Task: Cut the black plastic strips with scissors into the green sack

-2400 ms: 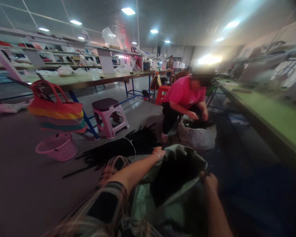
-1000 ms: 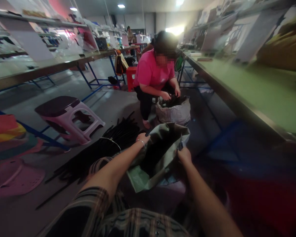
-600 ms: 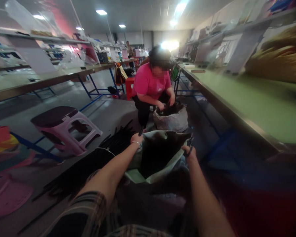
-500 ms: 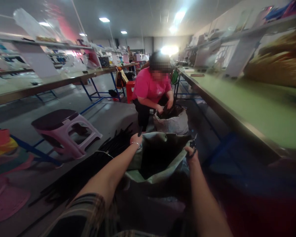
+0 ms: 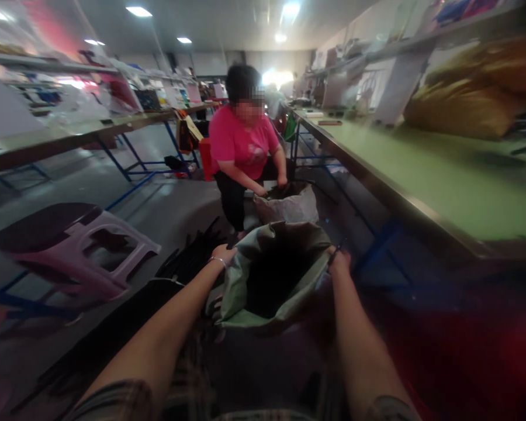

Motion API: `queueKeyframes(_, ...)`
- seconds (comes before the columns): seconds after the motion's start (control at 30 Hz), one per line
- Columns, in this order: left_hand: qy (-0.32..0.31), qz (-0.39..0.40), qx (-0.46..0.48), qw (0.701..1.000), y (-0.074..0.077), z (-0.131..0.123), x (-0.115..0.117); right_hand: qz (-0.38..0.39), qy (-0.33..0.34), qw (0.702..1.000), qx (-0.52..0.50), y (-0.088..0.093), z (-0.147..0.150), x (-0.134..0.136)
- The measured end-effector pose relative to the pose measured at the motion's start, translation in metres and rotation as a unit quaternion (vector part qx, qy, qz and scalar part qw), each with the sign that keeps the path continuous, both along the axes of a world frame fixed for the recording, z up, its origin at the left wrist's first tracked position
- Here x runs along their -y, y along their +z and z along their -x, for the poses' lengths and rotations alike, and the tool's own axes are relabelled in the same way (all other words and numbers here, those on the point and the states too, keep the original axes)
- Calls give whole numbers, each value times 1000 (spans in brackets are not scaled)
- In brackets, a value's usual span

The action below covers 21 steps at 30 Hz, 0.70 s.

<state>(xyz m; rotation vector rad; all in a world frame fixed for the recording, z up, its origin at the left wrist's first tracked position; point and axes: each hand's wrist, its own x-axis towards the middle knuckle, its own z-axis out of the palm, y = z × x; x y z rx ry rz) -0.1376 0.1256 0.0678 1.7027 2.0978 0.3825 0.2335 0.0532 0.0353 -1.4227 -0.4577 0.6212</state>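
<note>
A large woven sack stands wide-mouthed before me, its pale greenish lining folded over the rim and its inside dark. My left hand is closed on the sack's left rim; a short dark piece shows at its fingers, too blurred to name. On the opposite side my right hand grips the right rim, with dark-handled scissors held in the same hand. A tied bundle of long black strips lies on the floor left of the sack, beneath my left forearm.
Facing me, a person in a pink shirt sits with both hands at another pale sack. To the left stands a pink stool with a dark seat. Long worktables flank the aisle; the right table has a metal edge.
My view has turned slightly right, so the surroundings shift left. The sack's mouth is now wider and rounder, and my left hand sits farther out from my right. Both hands keep their hold.
</note>
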Motion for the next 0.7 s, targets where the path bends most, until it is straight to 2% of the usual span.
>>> queueKeyframes(0.13, -56, 1, -49, 997, -9, -9, 12, 87, -47, 994, 49, -13, 3, 6)
queueKeyframes(0.23, -87, -48, -75, 992, -8, -16, 30, 133, -49, 985, 102, -10, 3, 13)
queueKeyframes(0.3, -111, -92, -88, 986, -10, -22, 46, 185, -37, 967, 171, -4, 4, 18)
queueKeyframes(0.4, -165, -124, -105, 973, -15, -32, 70, 246, -27, 923, 294, 9, 10, 29)
queueKeyframes(0.47, -202, -103, -124, 966, -18, -38, 82, 239, -31, 899, 365, 17, 17, 37)
queueKeyframes(0.57, -237, -76, -144, 958, -16, -45, 88, 188, -17, 874, 447, 25, 29, 49)
queueKeyframes(0.63, -241, -86, -149, 955, -10, -45, 86, 162, 2, 875, 456, 26, 33, 55)
queueKeyframes(0.7, -232, -92, -152, 956, -3, -43, 84, 162, 13, 889, 429, 26, 32, 57)
